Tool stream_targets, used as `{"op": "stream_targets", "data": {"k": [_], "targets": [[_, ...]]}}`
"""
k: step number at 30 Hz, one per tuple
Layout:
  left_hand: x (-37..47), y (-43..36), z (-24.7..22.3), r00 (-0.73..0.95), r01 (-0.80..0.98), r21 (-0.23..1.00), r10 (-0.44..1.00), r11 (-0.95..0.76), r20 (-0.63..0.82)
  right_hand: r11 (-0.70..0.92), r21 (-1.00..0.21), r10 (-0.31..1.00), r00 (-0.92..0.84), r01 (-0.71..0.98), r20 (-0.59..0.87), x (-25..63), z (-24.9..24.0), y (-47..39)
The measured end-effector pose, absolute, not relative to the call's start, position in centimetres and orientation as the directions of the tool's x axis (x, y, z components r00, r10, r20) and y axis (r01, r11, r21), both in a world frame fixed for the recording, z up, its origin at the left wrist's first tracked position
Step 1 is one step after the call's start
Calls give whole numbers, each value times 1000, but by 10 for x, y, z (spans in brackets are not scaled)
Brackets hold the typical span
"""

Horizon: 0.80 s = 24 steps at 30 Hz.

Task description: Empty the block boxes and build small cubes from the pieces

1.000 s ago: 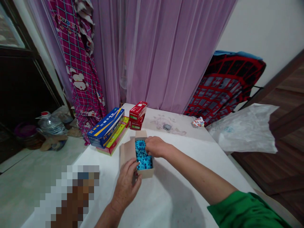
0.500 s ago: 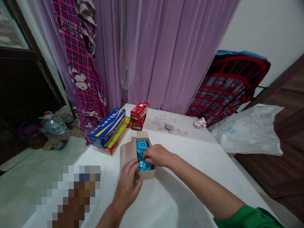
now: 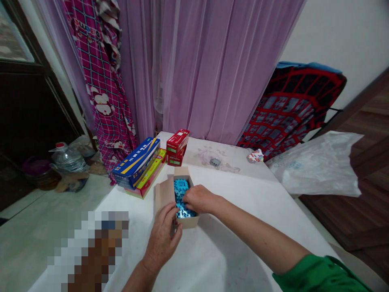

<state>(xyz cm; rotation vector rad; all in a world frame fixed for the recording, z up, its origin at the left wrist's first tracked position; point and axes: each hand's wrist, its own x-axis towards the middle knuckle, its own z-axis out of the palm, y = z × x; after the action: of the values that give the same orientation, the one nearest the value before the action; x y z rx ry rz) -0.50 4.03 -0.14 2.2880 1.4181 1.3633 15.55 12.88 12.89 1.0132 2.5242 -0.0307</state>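
Carton [image 3: 187, 223] stood open on table [image 3: 255, 186]. Your left hand [image 3: 161, 232], fingers parted, touched its left edge; your right hand [image 3: 200, 199], fingers bunched, met blue pieces [image 3: 181, 186] inside; neither grip was discernible.

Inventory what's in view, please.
open box: 1, tan, table centre
gear-edged pieces: several, blue, inside it
long cartons: 2, blue over yellow, table left
small cartons: 2, red, stacked, back
toothed shape: 1, grey, table back
crumpled packet: 1, red-white, back right
table: 1, white, centre
plastic bag: 1, white, right
curtains: several, purple, back
printed cloth: 1, magenta, left
draped cloth: 1, red-black, right
bottle: 1, clear, left floor
left hand: 1, box's left edge
right hand: 1, at box opening
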Motion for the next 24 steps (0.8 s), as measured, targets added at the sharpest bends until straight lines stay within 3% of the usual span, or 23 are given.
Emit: {"op": "stream_targets", "data": {"k": [9,20,24], "targets": [[-5,40,1,155,657,513,765,-552,625,710,149,670,-596,688,-443,147,134,127],[-6,40,-4,159,648,537,785,-541,599,737,59,623,-643,673,-446,156,133,144],[-5,40,-2,159,650,528,778,-546,608,719,134,661,-611,682,-435,149,132,138]]}}
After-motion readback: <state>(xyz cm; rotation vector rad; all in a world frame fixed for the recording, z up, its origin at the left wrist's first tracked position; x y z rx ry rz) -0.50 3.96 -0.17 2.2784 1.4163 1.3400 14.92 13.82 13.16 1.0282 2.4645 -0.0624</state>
